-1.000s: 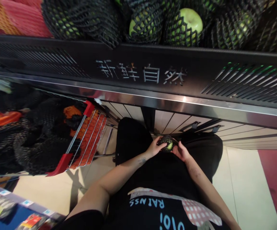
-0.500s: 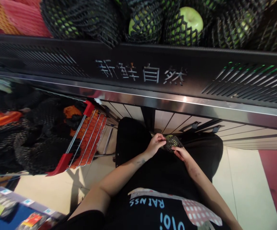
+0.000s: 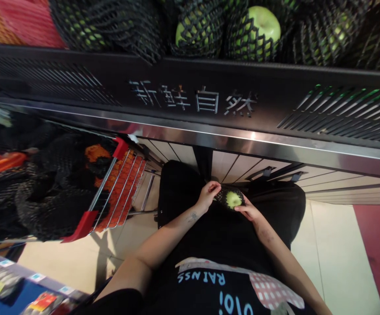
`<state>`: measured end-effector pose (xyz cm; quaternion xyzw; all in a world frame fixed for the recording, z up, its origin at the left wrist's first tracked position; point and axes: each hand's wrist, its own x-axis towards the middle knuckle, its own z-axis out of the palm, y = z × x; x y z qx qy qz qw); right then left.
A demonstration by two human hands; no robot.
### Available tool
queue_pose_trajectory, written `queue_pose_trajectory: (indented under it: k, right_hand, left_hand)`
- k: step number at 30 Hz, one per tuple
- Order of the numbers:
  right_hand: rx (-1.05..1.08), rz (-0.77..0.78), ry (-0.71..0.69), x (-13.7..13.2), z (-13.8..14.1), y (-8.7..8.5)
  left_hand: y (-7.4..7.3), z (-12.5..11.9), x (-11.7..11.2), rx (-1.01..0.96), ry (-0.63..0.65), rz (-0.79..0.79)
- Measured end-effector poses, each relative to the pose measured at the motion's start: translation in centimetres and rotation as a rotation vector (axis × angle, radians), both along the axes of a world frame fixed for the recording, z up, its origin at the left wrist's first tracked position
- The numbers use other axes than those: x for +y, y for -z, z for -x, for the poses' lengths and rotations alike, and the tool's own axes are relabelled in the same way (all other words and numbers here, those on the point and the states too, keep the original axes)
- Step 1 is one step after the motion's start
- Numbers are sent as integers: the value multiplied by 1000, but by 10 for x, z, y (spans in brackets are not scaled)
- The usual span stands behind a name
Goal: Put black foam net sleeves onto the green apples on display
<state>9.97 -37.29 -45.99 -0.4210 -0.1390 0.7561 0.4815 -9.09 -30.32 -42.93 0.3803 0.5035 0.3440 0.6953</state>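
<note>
Low in front of my lap I hold a green apple (image 3: 233,199) partly wrapped in a black foam net sleeve (image 3: 224,195). My left hand (image 3: 207,195) pinches the net's edge on the left side. On the right, my right hand (image 3: 249,211) is closed under the fruit and cups it. The apple's top shows bare through the open end of the net.
A black produce shelf (image 3: 190,92) with cut-out lettering spans the view, piled with netted green apples (image 3: 262,26). A red-handled shopping cart (image 3: 111,192) full of black and orange nets stands to the left. Tiled floor (image 3: 334,258) lies to the right.
The net has been pulled open or back, so the apple's green top now shows. My left hand shifted slightly up and left along the net; my right hand stayed under the fruit.
</note>
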Motion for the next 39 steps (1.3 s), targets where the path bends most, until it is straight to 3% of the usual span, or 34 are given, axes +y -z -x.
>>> queue_pose_trajectory:
  k: [6, 10, 12, 16, 18, 26, 32, 35, 39]
  right_hand:
    - [9, -3, 43, -2, -5, 18]
    - [10, -11, 28, 0, -3, 21]
    - [7, -11, 23, 0, -2, 20]
    - [2, -3, 25, 1, -2, 21]
    - [2, 7, 20, 1, -3, 20]
    - [44, 111, 18, 8, -2, 14]
    - [-12, 132, 63, 8, 1, 16]
    - [-44, 92, 28, 10, 6, 2]
    - [-50, -34, -127, 14, 9, -4]
  left_hand:
    - [16, -2, -2, 45, 98, 18]
    - [15, -1, -1, 75, 141, -45]
    - [11, 1, -2, 61, 184, -131]
    - [3, 6, -6, 32, 433, -418]
    - [1, 7, -8, 76, 492, -472]
    - [0, 4, -6, 134, 441, -461]
    - [0, 4, -10, 235, 527, -517]
    - [-3, 1, -13, 358, 546, -549]
    - [-10, 1, -5, 413, 416, -587]
